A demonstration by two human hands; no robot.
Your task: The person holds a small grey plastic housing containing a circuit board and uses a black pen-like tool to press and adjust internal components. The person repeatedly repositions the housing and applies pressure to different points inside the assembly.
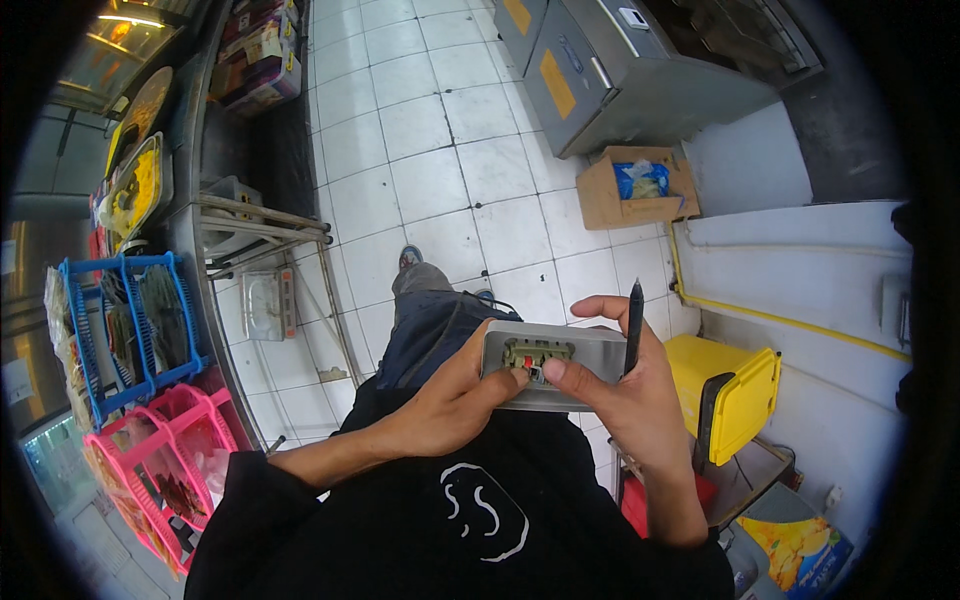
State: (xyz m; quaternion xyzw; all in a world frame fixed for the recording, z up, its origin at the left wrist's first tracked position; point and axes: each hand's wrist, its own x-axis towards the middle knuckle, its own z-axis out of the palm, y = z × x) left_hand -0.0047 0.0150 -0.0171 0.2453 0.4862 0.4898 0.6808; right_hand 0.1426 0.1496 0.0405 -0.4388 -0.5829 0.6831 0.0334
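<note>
My left hand (455, 395) and my right hand (628, 395) hold a shallow grey rectangular box (595, 347) in front of my body, its open side facing up. Inside it sits a small olive-green fitting (519, 352) with a red piece (529, 364) on it. Both thumbs press down close together by the red piece; the fingers of my left hand are mostly hidden under the box. A slim black pen-like stick (635, 325) stands up from my right hand, pointed end upward. My right index finger stretches out over the box.
Blue (130, 330) and pink (165, 455) racks with packets stand at left, near a tray of yellow food (145, 190). Grey steel cabinets (590, 85) and a cardboard box (605, 195) are ahead right. A yellow bin (705, 385) stands right, below a yellow pipe (790, 315).
</note>
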